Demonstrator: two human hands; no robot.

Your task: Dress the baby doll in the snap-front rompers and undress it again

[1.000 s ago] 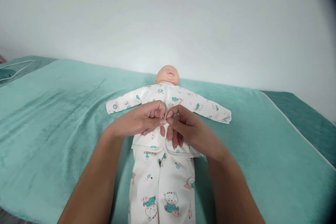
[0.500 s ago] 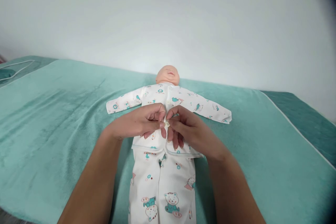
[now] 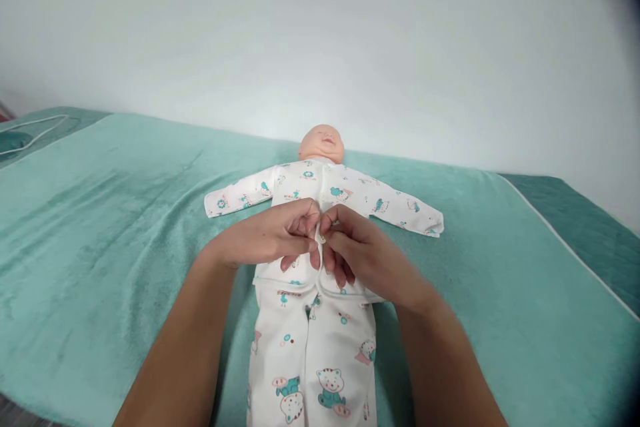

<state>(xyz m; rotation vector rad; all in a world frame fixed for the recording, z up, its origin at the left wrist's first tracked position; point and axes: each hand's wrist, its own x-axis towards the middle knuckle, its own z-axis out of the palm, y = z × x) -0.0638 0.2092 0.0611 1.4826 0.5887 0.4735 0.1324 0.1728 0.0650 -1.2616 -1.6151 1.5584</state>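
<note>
A baby doll (image 3: 321, 143) lies on its back in a white printed baby jacket (image 3: 345, 183) and matching trousers (image 3: 340, 347). Both of my hands meet over the jacket's front opening at belly height. My left hand (image 3: 280, 233) pinches the jacket edge between thumb and fingers. Opposite it, my right hand (image 3: 357, 243) pinches the other side, at a small pale button (image 3: 321, 238). Fingertips partly cover the button, so I cannot tell whether it sits in its hole. The jacket's sleeves are spread out to both sides.
A light green towel (image 3: 125, 227) lies under the doll, over a darker green cover (image 3: 590, 220) seen at the right. A white wall (image 3: 320, 40) rises behind. At the far left lies a white cord or strap (image 3: 45, 123).
My left thumb has shifted slightly down off the button, and less of the button shows now. The whole view has moved a little; the doll lies as before.
</note>
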